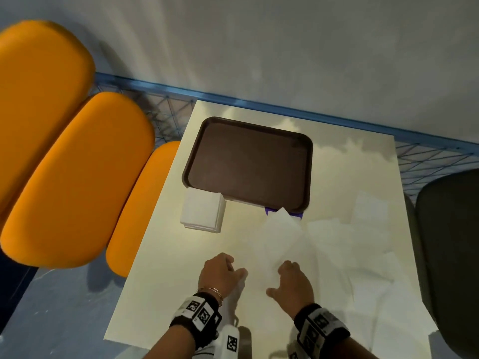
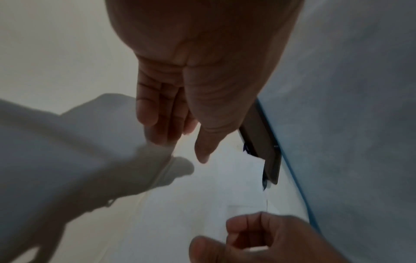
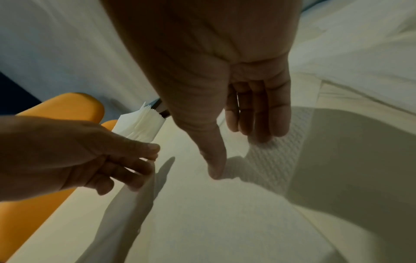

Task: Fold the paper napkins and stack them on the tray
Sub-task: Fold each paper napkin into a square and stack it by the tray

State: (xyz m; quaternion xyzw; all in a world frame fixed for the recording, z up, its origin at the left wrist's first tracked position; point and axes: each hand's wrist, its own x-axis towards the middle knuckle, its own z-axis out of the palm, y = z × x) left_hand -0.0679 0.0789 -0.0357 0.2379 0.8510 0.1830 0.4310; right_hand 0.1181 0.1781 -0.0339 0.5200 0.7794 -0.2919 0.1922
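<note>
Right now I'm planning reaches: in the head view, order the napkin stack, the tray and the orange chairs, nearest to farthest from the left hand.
1. Napkin stack, just ahead of the left hand, slightly left.
2. Tray, behind the stack.
3. Orange chairs, off the table, left.

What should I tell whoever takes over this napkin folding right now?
Left hand: pinching the near-left edge of an unfolded napkin on the table.
Right hand: open, fingers on the same napkin.
Tray: empty, at the far side.
Napkin stack: on the table by the tray's near-left corner.
More loose napkins lie to the right.
Done: nothing on the tray.
Left: fold each, stack on the tray.
</note>
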